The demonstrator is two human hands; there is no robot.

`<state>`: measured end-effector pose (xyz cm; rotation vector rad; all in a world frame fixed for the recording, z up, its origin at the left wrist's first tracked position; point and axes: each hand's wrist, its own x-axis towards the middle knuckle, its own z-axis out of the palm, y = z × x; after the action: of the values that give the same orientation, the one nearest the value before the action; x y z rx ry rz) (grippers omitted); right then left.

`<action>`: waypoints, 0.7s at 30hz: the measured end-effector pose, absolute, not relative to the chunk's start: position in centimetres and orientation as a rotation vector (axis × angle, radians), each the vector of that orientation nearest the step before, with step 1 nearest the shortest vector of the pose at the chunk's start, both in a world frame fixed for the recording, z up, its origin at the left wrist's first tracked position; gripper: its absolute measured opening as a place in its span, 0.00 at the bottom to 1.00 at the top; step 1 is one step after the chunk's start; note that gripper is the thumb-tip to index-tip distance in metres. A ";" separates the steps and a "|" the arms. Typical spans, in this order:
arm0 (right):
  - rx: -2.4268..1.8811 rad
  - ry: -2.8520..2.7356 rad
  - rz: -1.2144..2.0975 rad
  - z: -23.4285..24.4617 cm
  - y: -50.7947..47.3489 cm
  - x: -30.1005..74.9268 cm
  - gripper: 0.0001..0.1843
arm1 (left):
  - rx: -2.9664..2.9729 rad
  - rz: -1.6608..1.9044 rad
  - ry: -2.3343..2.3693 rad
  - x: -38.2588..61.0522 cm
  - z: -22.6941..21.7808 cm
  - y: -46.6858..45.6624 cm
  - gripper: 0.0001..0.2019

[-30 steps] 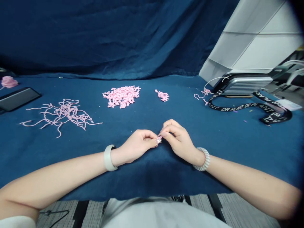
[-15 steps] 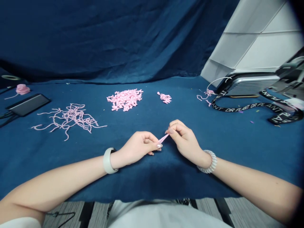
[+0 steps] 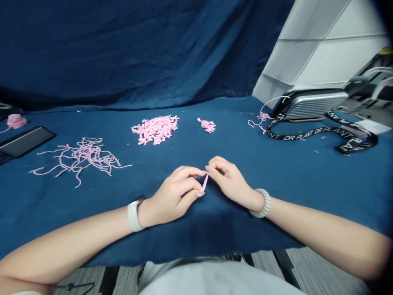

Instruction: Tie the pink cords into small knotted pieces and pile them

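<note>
— What's closest?
— The hands, low over the counter (image 3: 276,176). The left hand (image 3: 172,192) and right hand (image 3: 227,180) each pinch an end of a short pink yarn piece (image 3: 205,182) between thumb and forefinger, with the other fingers loosely curled.
— And beyond them?
— A tangle of loose strands (image 3: 81,157) on the left. In the middle is a big heap of knotted bits (image 3: 155,129), with a small heap (image 3: 208,125) near its right.
— Any containers?
— A silver case (image 3: 313,104) at the far right, with a black strap (image 3: 307,133) curling before it. Its inside is hidden.
</note>
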<state>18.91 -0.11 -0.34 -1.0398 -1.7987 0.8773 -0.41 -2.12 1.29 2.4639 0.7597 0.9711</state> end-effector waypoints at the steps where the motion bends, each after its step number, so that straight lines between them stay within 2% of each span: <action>1: -1.025 -1.821 0.889 -0.4 -0.2 18.8 0.15 | 2.485 0.987 0.680 -0.3 1.1 -2.1 0.05; 5: -1.001 -1.873 0.930 -0.4 -0.5 18.5 0.17 | 2.402 1.086 0.503 0.1 0.6 -1.8 0.05; 14: -1.021 -1.901 0.950 -0.3 -0.6 18.3 0.16 | 2.390 1.347 0.636 0.5 1.2 -1.8 0.03; 21: -1.030 -1.945 0.940 -0.2 -0.6 18.3 0.15 | 2.094 1.226 0.958 0.3 1.6 -2.0 0.03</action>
<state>18.29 -0.58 -0.18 -1.0304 -1.9451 0.9403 0.32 -2.04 1.59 2.0937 0.9582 1.2260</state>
